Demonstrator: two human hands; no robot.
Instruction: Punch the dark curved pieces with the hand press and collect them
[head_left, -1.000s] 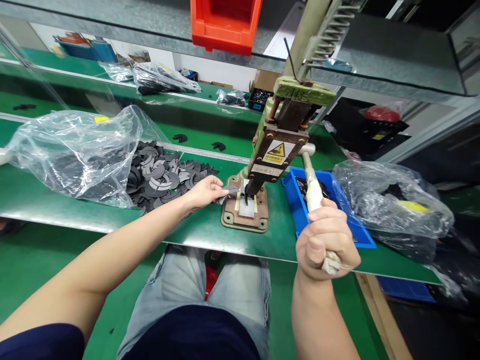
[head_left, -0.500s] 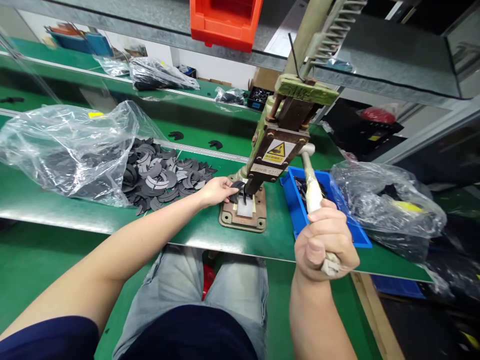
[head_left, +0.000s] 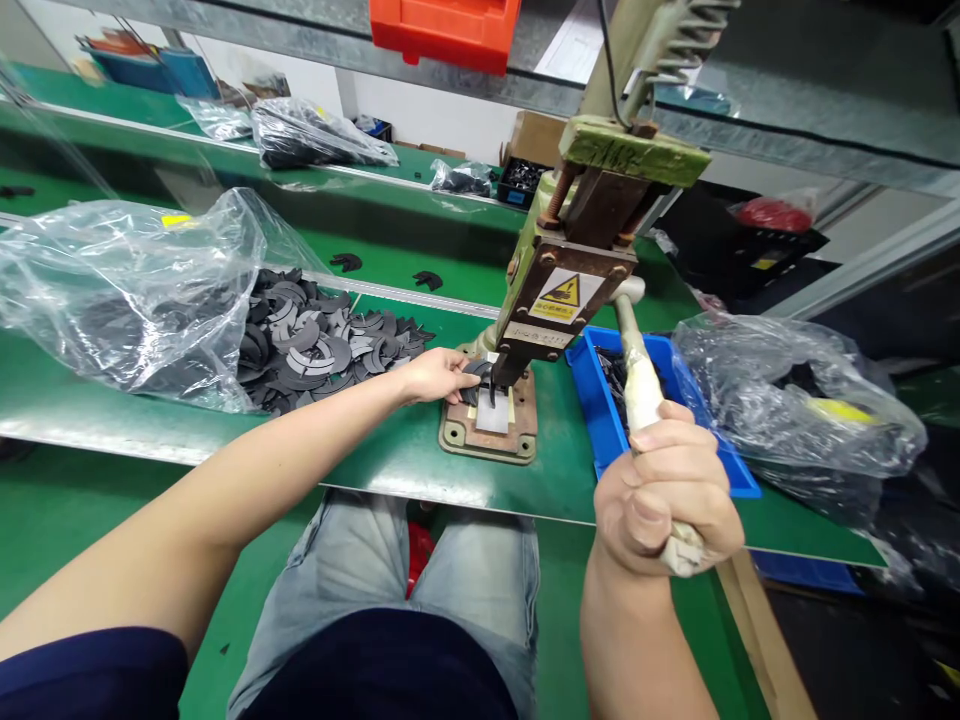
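Observation:
Between the fingertips of my left hand (head_left: 441, 377) is a dark curved flat part (head_left: 475, 378), pinched at its left side. That part lies under the ram of a green hand press (head_left: 551, 290), over the rusty base plate (head_left: 459, 437); its far end is partly hidden by the ram. My right hand (head_left: 671, 490) is wrapped round the tape-covered grip of the press lever (head_left: 638, 375). Left of the press, a heap of similar dark curved parts (head_left: 322, 345) spills from a clear plastic bag (head_left: 127, 290).
A blue bin (head_left: 600, 420) with dark parts stands right of the press, beside another clear bag (head_left: 795, 400). Two loose curved parts (head_left: 427, 281) lie beyond the heap. An orange bin (head_left: 450, 30) sits on the overhead shelf (head_left: 300, 20). The green table's front edge runs before my legs.
My right hand and the lever sit slightly lower and further right in view. My left hand still pinches the curved part at the press. The whole view has shifted a little.

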